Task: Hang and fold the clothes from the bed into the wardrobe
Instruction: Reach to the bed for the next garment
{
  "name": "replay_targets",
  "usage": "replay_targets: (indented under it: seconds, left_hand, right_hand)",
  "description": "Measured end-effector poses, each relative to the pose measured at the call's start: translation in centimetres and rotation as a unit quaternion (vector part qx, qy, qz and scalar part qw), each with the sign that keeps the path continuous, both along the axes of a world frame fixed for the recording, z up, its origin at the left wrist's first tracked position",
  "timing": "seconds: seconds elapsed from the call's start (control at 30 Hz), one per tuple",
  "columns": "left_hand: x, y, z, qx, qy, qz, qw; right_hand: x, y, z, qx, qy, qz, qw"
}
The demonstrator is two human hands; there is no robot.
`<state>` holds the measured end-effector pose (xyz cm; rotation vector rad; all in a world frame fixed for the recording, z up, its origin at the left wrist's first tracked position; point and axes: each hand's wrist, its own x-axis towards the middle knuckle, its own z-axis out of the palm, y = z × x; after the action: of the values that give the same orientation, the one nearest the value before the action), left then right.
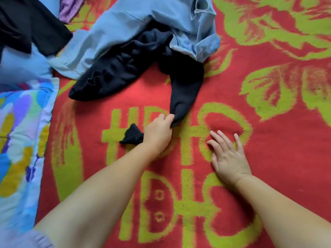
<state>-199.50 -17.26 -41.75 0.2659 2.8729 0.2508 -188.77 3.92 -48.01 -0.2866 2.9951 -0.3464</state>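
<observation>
Head view, left hand [157, 133] pinching end of black garment [182, 90] on red-green blanket [268, 122], right hand [228, 156] flat beside it, fingers spread, light-blue shirt [134, 24] overlapping garment's far part.

A single head-worn camera looks steeply down from close above the bed [268, 108], facing forward over both forearms; its wide angle bends the frame's edges.

My left hand [157, 133] covers the black garment's [125, 72] gripped end; blue shirt [143, 20] cut off at top edge.
</observation>
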Motion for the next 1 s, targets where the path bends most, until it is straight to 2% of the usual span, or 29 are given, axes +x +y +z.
replay_targets:
  seconds: [0.1, 0.17, 0.2, 0.23, 0.3, 0.33, 0.37, 0.4, 0.43, 0.5, 0.53, 0.63, 0.73, 0.8, 0.87, 0.93, 1.0]
  left_hand:
    - [4.6, -0.2, 2.6, 0.053, -0.019, -0.002, 0.998]
    - [7.4, -0.3, 5.1, 0.076, -0.032, -0.009, 0.997]
    - [8.6, -0.3, 6.7, 0.086, -0.038, -0.019, 0.995]
    - [9.8, -0.1, 8.5, 0.101, -0.041, -0.028, 0.994]
    - [12.2, 0.7, 12.5, 0.144, -0.041, -0.051, 0.987]
    - [13.3, 1.3, 14.5, 0.165, -0.041, -0.069, 0.983]
    - [14.4, 1.8, 16.5, 0.182, -0.038, -0.087, 0.979]
    - [15.2, 2.4, 18.3, 0.192, -0.038, -0.1, 0.975]
    - [16.0, 2.7, 20.2, 0.196, -0.042, -0.106, 0.974]
    - [16.9, 2.6, 23.6, 0.202, -0.066, -0.1, 0.972]
    - [17.2, 2.2, 25.0, 0.21, -0.085, -0.098, 0.969]
    - [17.2, -0.4, 28.3, 0.232, -0.123, -0.084, 0.961]
    - [15.9, -3.9, 30.4, 0.227, -0.071, 0.042, 0.97]
    - [14.6, -5.9, 32.2, 0.222, -0.002, 0.14, 0.965]
    - [13.2, -7.1, 34.0, 0.233, 0.044, 0.179, 0.955]
    - [11.9, -7.2, 35.5, 0.258, 0.055, 0.171, 0.949]
    - [10.9, -6.7, 36.5, 0.293, 0.044, 0.161, 0.941]
  right_hand:
    - [-0.7, 0.2, 2.1, -0.029, -0.128, -0.017, 0.991]
    - [-1.6, -0.3, 5.0, -0.13, -0.228, -0.083, 0.961]
    - [-2.2, -1.0, 7.3, -0.221, -0.294, -0.151, 0.918]
    - [-2.6, -1.9, 9.8, -0.335, -0.352, -0.231, 0.843]
    - [-3.3, -4.0, 14.9, -0.522, -0.413, -0.335, 0.666]
    - [-3.6, -4.9, 17.5, -0.563, -0.425, -0.349, 0.617]
    - [-3.9, -5.6, 20.1, -0.569, -0.431, -0.345, 0.609]
    - [-4.1, -6.3, 22.8, -0.551, -0.434, -0.322, 0.635]
    - [-4.2, -7.0, 25.4, -0.516, -0.434, -0.291, 0.679]
    - [-4.4, -7.8, 30.5, -0.451, -0.384, -0.247, 0.767]
    - [-4.5, -7.9, 33.0, -0.443, -0.35, -0.233, 0.792]
    - [-4.6, -8.3, 40.7, -0.448, -0.26, -0.189, 0.834]
    - [-4.0, -9.0, 48.0, -0.423, -0.196, -0.126, 0.876]
    - [-3.4, -9.4, 52.0, -0.419, -0.161, -0.087, 0.889]
    - [-2.6, -9.8, 55.5, -0.456, -0.128, -0.049, 0.879]
    - [-1.8, -10.2, 58.7, -0.516, -0.101, -0.03, 0.85]
    - [-1.3, -10.0, 61.5, -0.587, -0.075, -0.024, 0.806]
